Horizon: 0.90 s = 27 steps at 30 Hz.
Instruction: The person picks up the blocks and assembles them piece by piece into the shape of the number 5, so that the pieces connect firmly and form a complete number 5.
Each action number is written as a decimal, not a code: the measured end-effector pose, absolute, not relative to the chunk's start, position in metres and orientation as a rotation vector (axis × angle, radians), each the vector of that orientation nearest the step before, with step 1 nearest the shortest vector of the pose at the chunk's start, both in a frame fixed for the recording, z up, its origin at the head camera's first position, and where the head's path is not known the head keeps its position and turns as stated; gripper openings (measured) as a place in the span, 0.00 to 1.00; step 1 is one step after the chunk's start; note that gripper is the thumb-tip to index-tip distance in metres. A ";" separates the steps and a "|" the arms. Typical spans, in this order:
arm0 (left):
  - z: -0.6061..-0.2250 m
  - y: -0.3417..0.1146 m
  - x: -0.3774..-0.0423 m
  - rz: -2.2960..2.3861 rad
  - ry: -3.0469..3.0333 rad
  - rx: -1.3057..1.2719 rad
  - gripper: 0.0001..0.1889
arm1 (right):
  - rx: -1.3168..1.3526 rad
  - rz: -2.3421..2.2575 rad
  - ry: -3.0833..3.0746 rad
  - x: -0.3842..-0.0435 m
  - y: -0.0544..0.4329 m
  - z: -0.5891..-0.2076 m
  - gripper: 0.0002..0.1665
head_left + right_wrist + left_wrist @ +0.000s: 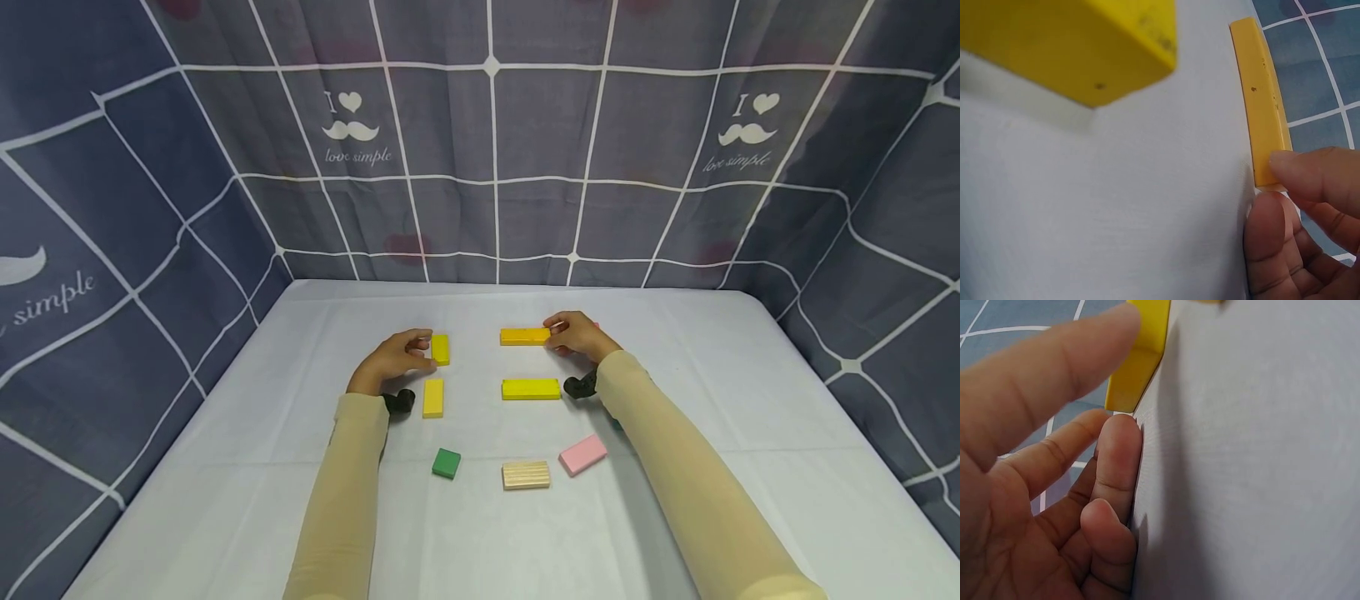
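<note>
Head view: On a white, lightly creased worktop (465, 542), the right hand (579, 335) pinches one end of a long orange-yellow bar (524, 337); the left hand (392, 359) meets the edge of a small yellow block (441, 350), its grip impossible to confirm. Nearer lie a matching oblong block (432, 398), a bright yellow bar (531, 389), a squarish green block (446, 463), a pale ridged block (526, 476) and a smooth pink block (582, 455). The right sleeve (675, 467) hides most of a green item (617, 424); the right hand, most of a red item (597, 324). Grid-printed fabric (540, 125) hangs behind, softly rippled.

Left wrist view: One digit overlaps the smooth, straight-edged small yellow block, cropped at the top; contact is unclear.

Right wrist view: Dark specks mark the long orange-yellow bar. The bright yellow bar looms blurred, cut off top left.
</note>
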<state>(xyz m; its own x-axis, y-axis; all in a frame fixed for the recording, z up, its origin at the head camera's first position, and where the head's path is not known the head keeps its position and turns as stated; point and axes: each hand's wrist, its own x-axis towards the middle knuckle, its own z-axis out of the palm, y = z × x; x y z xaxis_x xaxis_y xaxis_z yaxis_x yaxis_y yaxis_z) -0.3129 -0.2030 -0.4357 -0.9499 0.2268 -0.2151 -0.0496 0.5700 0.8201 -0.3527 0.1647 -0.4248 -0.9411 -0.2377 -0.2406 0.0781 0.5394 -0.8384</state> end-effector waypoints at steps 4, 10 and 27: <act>-0.436 -0.203 -0.314 1.323 2.501 0.154 0.38 | -0.093 -1.377 2.425 -0.354 0.166 -0.426 0.27; -0.436 -0.204 -0.314 1.328 2.493 0.149 0.38 | -0.073 -1.417 2.406 -0.355 0.168 -0.430 0.28; -0.435 -0.203 -0.314 1.334 2.493 0.146 0.37 | -0.058 -1.548 2.309 -0.356 0.174 -0.437 0.27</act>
<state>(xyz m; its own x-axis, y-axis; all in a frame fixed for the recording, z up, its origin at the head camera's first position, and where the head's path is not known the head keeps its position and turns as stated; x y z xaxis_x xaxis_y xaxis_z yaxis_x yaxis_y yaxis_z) -0.3144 -0.2033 -0.4350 -0.9472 0.2323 -0.2211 -0.0551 0.5614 0.8257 -0.3562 0.1739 -0.4370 -0.9347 -0.2304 -0.2708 0.1629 0.3995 -0.9021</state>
